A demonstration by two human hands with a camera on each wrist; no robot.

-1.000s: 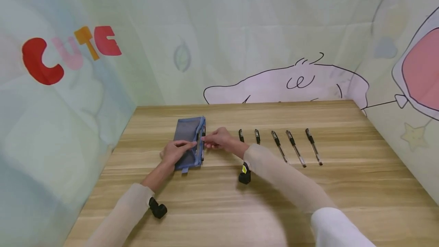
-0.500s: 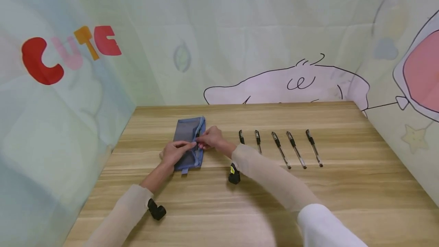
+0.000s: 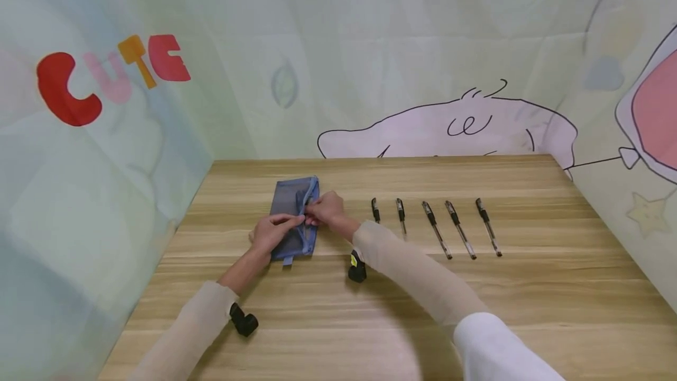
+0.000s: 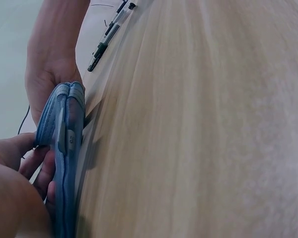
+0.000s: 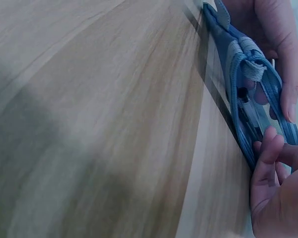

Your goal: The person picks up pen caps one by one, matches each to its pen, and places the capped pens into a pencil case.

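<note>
A blue mesh zip pouch (image 3: pixel 287 194) lies on the left part of the table, its zipped side spread apart. My left hand (image 3: pixel 270 233) pinches the edge of the opening between thumb and fingers. At the mouth of the pouch, my right hand (image 3: pixel 326 209) has its fingertips inside, pinching a pen. That pen (image 5: pixel 249 113), dark-tipped with a clear barrel, shows within the opening in the right wrist view; its other end is hidden by the fingers. In the left wrist view, the pouch's blue zip edge (image 4: pixel 48 119) stands between the two hands.
Several black-capped clear pens lie in a spaced row right of the pouch, among them a pen (image 3: pixel 436 230) in the middle and the rightmost pen (image 3: pixel 488 226). The right forearm (image 3: pixel 407 263) crosses in front of the row. A printed cloth (image 3: pixel 238 75) stands behind the wooden table (image 3: pixel 317 322).
My right hand has moved left from the pouch's right edge into its opening, taking the pen inside. My left hand keeps its hold on the edge. The row of pens lies unmoved.
</note>
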